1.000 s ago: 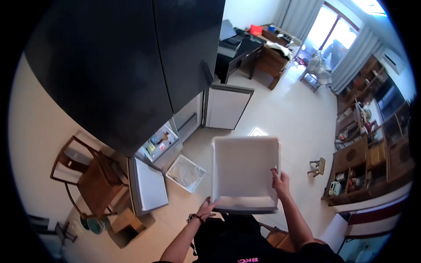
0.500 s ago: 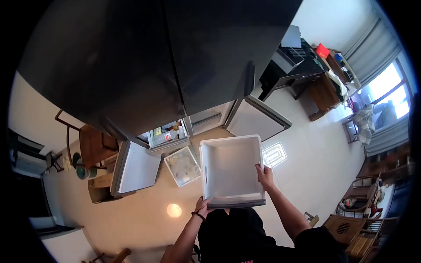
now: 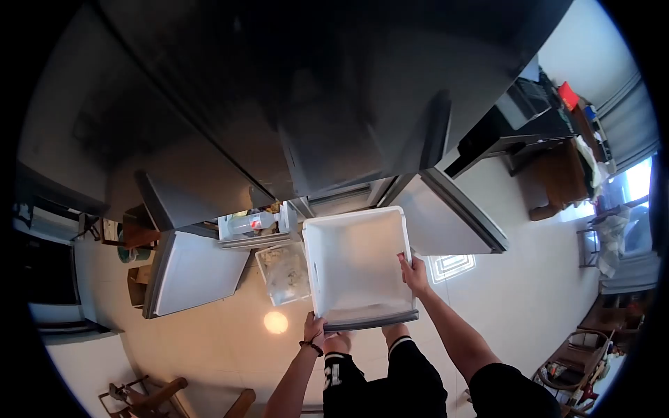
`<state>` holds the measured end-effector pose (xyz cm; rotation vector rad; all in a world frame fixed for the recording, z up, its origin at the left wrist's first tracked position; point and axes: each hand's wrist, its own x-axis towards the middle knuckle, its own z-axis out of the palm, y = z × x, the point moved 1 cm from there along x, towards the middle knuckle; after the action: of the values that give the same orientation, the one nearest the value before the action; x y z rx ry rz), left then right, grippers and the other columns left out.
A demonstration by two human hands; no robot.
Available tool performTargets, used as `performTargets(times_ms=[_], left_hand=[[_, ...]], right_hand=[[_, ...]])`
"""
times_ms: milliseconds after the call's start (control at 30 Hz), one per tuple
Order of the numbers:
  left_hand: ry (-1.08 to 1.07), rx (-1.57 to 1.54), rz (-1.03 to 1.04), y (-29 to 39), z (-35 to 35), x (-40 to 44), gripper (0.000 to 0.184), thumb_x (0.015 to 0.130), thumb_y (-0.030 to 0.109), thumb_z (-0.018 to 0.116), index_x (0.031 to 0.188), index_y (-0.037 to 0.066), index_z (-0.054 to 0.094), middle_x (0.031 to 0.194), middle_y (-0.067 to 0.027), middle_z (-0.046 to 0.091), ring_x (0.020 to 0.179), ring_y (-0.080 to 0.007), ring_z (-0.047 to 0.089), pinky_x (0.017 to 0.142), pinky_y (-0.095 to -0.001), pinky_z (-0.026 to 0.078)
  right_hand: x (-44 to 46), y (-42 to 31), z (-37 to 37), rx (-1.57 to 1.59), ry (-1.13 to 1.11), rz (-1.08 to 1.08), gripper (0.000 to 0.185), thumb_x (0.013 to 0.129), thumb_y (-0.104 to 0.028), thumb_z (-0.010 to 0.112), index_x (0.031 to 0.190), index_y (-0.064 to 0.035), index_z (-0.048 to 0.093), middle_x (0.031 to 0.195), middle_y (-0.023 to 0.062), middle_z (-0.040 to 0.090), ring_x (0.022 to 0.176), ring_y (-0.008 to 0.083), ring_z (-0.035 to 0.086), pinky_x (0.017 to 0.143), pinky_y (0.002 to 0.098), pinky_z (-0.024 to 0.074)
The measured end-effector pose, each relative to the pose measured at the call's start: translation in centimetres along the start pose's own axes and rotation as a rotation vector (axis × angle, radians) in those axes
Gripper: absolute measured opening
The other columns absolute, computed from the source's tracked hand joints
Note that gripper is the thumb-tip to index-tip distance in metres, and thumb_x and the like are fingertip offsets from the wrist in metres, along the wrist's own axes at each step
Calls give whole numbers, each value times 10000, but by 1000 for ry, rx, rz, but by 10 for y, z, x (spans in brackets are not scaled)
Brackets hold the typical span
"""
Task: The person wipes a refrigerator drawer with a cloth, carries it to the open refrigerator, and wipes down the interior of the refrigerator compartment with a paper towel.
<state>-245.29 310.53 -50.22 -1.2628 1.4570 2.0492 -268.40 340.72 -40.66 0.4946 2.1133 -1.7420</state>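
Observation:
A white drawer bin [image 3: 359,261] with a grey front strip is held up between both hands, its inside bare. My left hand [image 3: 315,327] grips its lower left corner, and my right hand [image 3: 413,272] is closed on its right rim. Behind the bin stands a dark fridge [image 3: 313,90] with its two lower doors open, the left door [image 3: 202,270] and the right door [image 3: 439,216]. A pulled-out drawer [image 3: 240,244] holds a clear bottle [image 3: 249,223] and other items. On the floor left of the bin lies a white tray [image 3: 284,273] with frosty-looking contents.
At the upper right are a black desk [image 3: 516,129] and a wooden cabinet [image 3: 557,174]. A wooden chair [image 3: 575,359] stands at the lower right. A cardboard box [image 3: 139,285] sits by the left door, and wooden furniture [image 3: 150,397] shows at the lower left.
The view has turned and moved nearer the fridge, which now fills more of the top. Both hands still hold the bin, now close in front of the open lower section.

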Motion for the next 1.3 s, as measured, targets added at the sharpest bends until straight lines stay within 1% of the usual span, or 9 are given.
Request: performTargets(times_ms=[67,267,667,1000,1067,1133,1200,1267,1300], left_hand=[[152,83,131,4,15,17,271,825,143,610,1067,45,537,855,-110,626,809,-246,646,712,-373,544],[143,190,318,0,23,86,237,865,79,585,1090,24,537,907,-125,625,817,-241,659,743,-357,539],[101,103,467,58,62,140,256,964,52,580,1207,-24,552,1007,-108,637,736,-183,687,524,-304,607],[111,171,714,6,56,174,295,971,107,625,1201,-60,542,985,-119,627,681,-162,650,504,-296,611],[75,105,687,13,57,162,295,963,94,648,1183,-69,538,914,-109,642,688,-160,667,510,-294,612],[-59,310,777,23,60,149,258,975,84,634,1162,-67,540,896,-116,656,648,-151,673,514,-281,606],[-98,398,754,30,60,140,240,970,90,652,1127,-57,547,870,-113,667,599,-145,665,496,-265,589],[-56,443,520,23,62,131,276,944,104,700,1112,-51,547,783,-95,663,560,-143,657,471,-251,565],[-112,307,476,-3,48,154,300,947,218,727,1015,-39,588,675,-62,621,538,-113,613,462,-246,495]], right_hand=[[36,17,3,17,-33,-18,293,1027,-330,628,1012,-39,657,621,-68,429,448,27,378,401,247,286],[107,38,14,139,-145,-70,279,1054,-285,582,1144,-27,637,614,-84,408,467,14,355,426,233,280],[184,76,31,271,-212,-91,307,1055,-251,572,1250,-18,614,648,-47,429,517,49,387,470,245,297],[197,135,30,365,-230,-151,294,1059,-234,563,1263,-25,596,664,-52,389,504,53,332,472,254,272],[193,120,27,345,-254,-157,291,1060,-230,561,1263,-26,595,668,-55,386,504,51,327,470,252,266],[194,112,21,334,-269,-164,288,1061,-227,559,1264,-26,593,672,-58,383,504,49,322,469,250,261],[197,119,19,266,-284,-160,276,1061,-214,557,1261,-28,590,679,-62,376,502,42,316,465,248,256],[196,130,15,241,-295,-158,272,1061,-205,555,1266,-29,588,675,-61,375,500,40,317,464,246,256],[196,138,14,217,-291,-159,269,1061,-196,553,1271,-31,587,672,-61,374,498,38,317,463,244,256]])
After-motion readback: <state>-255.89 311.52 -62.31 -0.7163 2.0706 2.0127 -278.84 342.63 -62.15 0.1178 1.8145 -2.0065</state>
